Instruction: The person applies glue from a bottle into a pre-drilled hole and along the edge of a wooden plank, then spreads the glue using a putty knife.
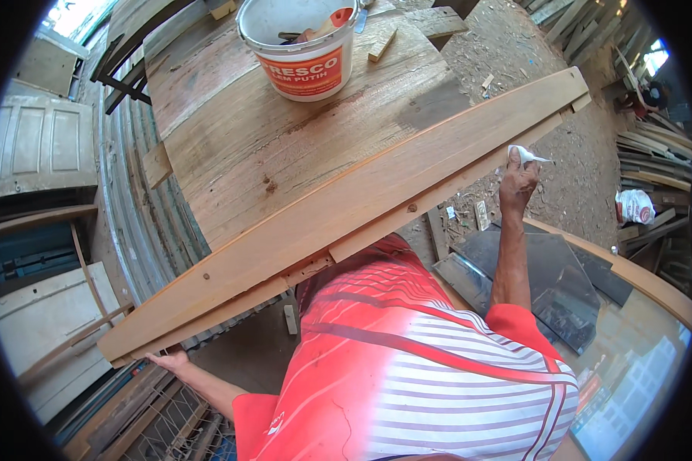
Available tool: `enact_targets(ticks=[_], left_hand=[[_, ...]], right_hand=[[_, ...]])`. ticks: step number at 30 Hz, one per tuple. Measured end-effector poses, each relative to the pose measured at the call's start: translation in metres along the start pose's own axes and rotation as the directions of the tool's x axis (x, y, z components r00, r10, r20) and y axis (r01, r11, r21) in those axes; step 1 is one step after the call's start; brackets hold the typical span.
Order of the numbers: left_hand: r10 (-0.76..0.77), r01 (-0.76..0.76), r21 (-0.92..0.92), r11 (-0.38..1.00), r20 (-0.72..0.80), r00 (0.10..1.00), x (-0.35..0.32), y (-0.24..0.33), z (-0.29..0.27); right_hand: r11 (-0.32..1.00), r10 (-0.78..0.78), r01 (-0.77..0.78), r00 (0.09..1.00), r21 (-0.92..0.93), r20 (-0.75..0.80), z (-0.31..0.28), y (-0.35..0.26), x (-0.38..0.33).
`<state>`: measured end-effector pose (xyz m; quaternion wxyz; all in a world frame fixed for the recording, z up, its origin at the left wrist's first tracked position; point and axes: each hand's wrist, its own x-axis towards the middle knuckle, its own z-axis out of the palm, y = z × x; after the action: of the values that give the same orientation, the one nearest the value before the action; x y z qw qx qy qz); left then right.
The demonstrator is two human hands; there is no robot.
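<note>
A long wooden board (338, 203) lies slantwise across the view, rising from lower left to upper right, with narrower wood strips along its near edge. My left hand (171, 359) holds the board's lower left end from beneath; some of its fingers are hidden under the wood. Close to the board's near edge at the right, my right hand (519, 183) is closed on a small white crumpled piece (526, 155), cloth, paper or plastic, I cannot tell which. The board's middle rests over a wooden worktable (269, 165).
A white bucket (306, 81) with a red label and tools inside stands on the worktable. Beside it lies a small wood offcut (382, 46). Dark glass panes (542, 280) lie at my right. Stacked planks (657, 157) line the far right; panel doors (42, 146) stand at left.
</note>
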<state>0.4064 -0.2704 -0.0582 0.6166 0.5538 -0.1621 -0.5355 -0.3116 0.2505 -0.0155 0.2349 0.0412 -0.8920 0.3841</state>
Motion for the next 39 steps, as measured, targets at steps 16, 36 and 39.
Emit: enact_targets(ticks=[16,36,39], left_hand=[[0.069,-0.049,0.269,0.962,-0.067,0.995,0.035,-0.013,0.018],[-0.022,0.015,0.203,0.979,0.035,0.999,-0.017,-0.063,0.093],[-0.033,0.026,0.217,0.976,0.031,0.999,-0.027,-0.079,0.112]], right_hand=[[0.757,0.483,-0.455,0.873,0.469,0.069,0.011,-0.007,0.021],[0.749,0.475,-0.402,0.88,0.527,-0.004,0.088,0.04,0.156],[0.803,0.439,-0.364,0.897,0.471,-0.055,0.094,0.061,0.183]])
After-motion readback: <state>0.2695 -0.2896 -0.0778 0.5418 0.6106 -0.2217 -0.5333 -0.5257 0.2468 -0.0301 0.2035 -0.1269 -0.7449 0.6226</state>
